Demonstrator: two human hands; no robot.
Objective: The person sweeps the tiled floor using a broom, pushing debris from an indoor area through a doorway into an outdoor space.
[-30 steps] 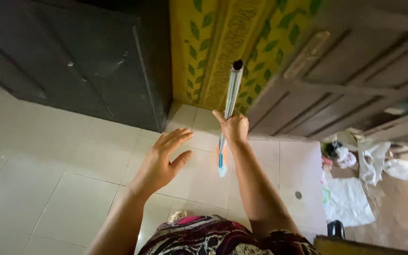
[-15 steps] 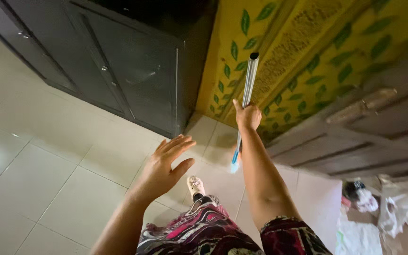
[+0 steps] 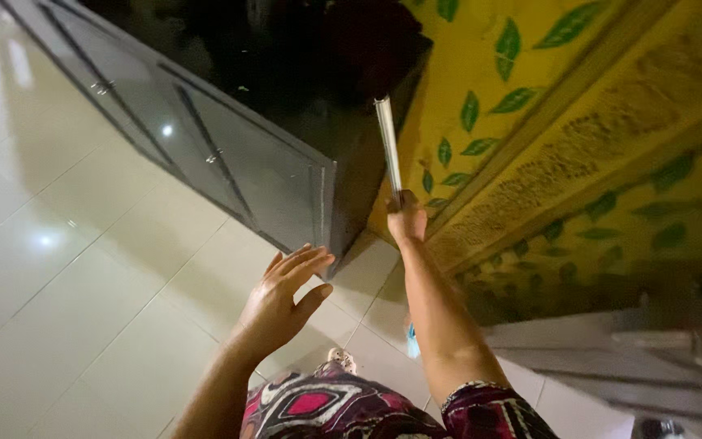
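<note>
Your right hand [image 3: 407, 219] is closed around a metal pole [image 3: 388, 150], gripping it upright, its top against the dark cabinet [image 3: 229, 154] | your left hand [image 3: 282, 293] is open, fingers spread, holding nothing, hovering over the tiled floor [image 3: 67, 309] just beside the cabinet corner | yellow leaf-patterned curtain [image 3: 562, 122] is behind the pole.

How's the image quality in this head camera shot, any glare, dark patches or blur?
Head view: bright glare spots on the glossy floor tiles and the dark cabinet door; the cabinet top is nearly black, underexposed; the metal pole in the right hand looks slightly motion-blurred; wide-angle distortion tilts the yellow leaf-patterned wall; the open left hand is fairly sharp.
</note>
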